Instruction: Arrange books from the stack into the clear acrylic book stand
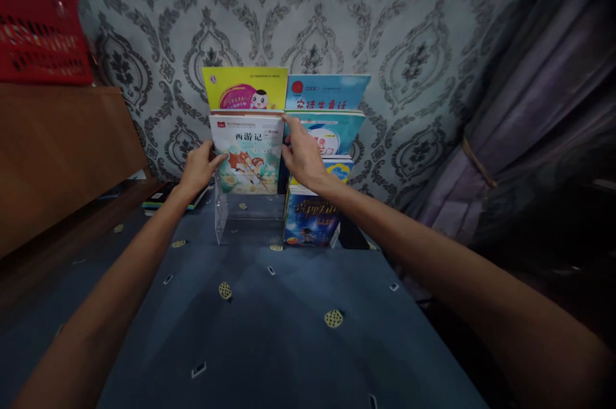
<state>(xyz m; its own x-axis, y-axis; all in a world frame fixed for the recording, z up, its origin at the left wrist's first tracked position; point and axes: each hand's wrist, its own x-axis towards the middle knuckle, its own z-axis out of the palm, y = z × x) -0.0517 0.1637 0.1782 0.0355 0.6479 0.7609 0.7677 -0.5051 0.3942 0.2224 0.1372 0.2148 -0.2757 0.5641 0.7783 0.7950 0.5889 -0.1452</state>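
Note:
A white illustrated book [248, 155] stands in the left column of a clear tiered rack [250, 208]. My left hand [198, 167] grips its left edge, the thumb on the cover. At the book's upper right edge is my right hand [303, 151], its fingers around that edge. Behind it rises a yellow book [245, 85]. In the right column, from back to front, stand a light blue book [353, 89], a teal book [351, 130], a book with a yellow and blue cover [342, 169] and a dark blue book [310, 224]. The rack's lowest left tier holds no book.
The rack stands on a blue patterned tablecloth [274, 338]. Several flat books [166, 196] lie behind my left forearm. At the left are a brown wooden panel [62, 152] and a red basket [41, 24]. A dark flat object [353, 235] lies right of the rack, near a curtain [495, 133].

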